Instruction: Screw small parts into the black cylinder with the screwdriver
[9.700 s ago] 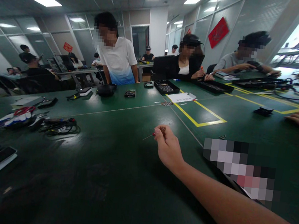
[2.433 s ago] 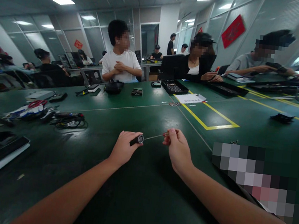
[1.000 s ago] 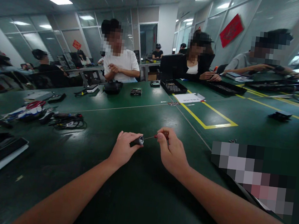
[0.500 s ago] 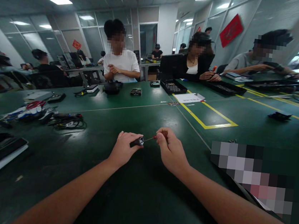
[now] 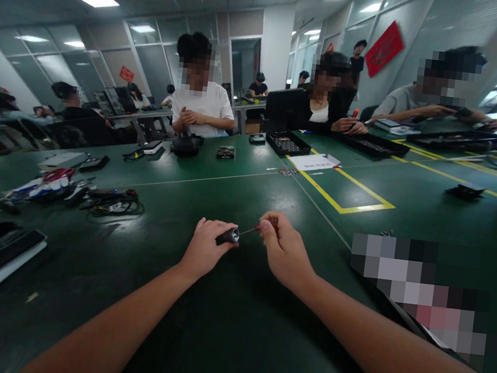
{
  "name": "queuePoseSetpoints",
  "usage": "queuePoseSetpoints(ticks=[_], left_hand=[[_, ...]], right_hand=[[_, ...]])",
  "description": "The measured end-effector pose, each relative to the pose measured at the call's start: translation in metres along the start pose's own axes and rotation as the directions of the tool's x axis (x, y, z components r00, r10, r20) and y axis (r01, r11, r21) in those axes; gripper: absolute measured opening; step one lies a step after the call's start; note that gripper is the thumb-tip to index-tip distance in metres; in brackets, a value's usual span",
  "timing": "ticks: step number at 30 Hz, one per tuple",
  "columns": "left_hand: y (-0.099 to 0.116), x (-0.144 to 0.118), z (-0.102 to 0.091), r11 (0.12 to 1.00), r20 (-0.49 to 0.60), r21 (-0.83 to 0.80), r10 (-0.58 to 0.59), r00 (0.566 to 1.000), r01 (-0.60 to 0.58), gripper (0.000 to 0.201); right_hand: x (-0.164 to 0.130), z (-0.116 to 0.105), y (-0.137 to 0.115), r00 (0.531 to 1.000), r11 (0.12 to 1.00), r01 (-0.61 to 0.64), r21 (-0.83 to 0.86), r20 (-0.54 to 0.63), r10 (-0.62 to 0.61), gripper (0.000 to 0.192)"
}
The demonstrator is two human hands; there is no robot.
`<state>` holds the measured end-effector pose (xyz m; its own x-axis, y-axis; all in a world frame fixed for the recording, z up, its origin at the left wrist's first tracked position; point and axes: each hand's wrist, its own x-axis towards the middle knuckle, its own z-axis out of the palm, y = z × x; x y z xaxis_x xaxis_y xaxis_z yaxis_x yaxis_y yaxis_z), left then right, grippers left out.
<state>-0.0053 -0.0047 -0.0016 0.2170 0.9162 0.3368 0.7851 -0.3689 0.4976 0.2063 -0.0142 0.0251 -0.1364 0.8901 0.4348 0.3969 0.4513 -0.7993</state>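
Left hand [image 5: 204,247] grips a black handle [image 5: 227,235]; right hand [image 5: 285,252] pinches its half-hidden thin bit [image 5: 249,231].

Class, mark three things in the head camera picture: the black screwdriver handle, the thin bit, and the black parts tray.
black screwdriver handle [image 5: 228,235], head view, on its metal-collared end.
thin bit [image 5: 247,231], head view, mid-shaft between the hands.
black parts tray [image 5: 298,147], head view, on its right rim.

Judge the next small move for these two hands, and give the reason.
Probably push the bit further into the handle. The left hand grips the handle with its metal socket facing right; the right hand pinches the bit's red end, the thin shaft lined up with the socket, and some shaft shows between the hands.
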Motion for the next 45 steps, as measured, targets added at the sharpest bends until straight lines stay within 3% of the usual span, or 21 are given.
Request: queuePoseSetpoints(ticks=[10, 19, 26, 29, 35, 40, 45], left_hand=[[-0.001, 0.000, 0.002, 1.000, 0.004, 0.005, -0.003, 1.000, 0.003, 0.032], [-0.001, 0.001, 0.000, 1.000, -0.031, 0.006, -0.020, 0.999, 0.020, 0.030], [0.000, 0.001, -0.003, 0.991, -0.153, -0.130, -0.034, 0.988, 0.014, 0.031], [-0.003, 0.004, -0.006, 0.977, -0.167, -0.202, -0.107, 0.980, 0.072, 0.041], [-0.002, 0.015, -0.017, 0.898, -0.056, -0.405, -0.213, 0.975, 0.173, 0.035], [0.017, 0.029, -0.024, 0.951, 0.046, -0.214, -0.219, 0.975, 0.224, 0.022], [0.025, 0.045, -0.016, 0.971, 0.171, 0.008, -0.237, 0.956, 0.239, 0.019]], right_hand=[[0.000, 0.003, -0.001, 0.997, 0.994, 0.061, -0.090, -0.040, -0.065, 0.014], [0.003, -0.001, 0.001, 0.994, 0.994, 0.022, -0.109, -0.102, -0.033, 0.016], [0.002, -0.001, 0.001, 0.991, 0.994, 0.069, -0.087, -0.106, -0.078, 0.015], [0.002, 0.000, 0.004, 0.991, 0.992, 0.070, -0.102, -0.105, -0.081, 0.015], [0.003, 0.001, 0.005, 0.989, 0.986, 0.092, -0.137, -0.104, -0.107, 0.019], [0.003, 0.001, 0.006, 0.983, 0.983, 0.120, -0.139, -0.122, -0.138, 0.020], [0.004, 0.002, 0.006, 0.980, 0.979, 0.134, -0.151, -0.128, -0.154, 0.019]])
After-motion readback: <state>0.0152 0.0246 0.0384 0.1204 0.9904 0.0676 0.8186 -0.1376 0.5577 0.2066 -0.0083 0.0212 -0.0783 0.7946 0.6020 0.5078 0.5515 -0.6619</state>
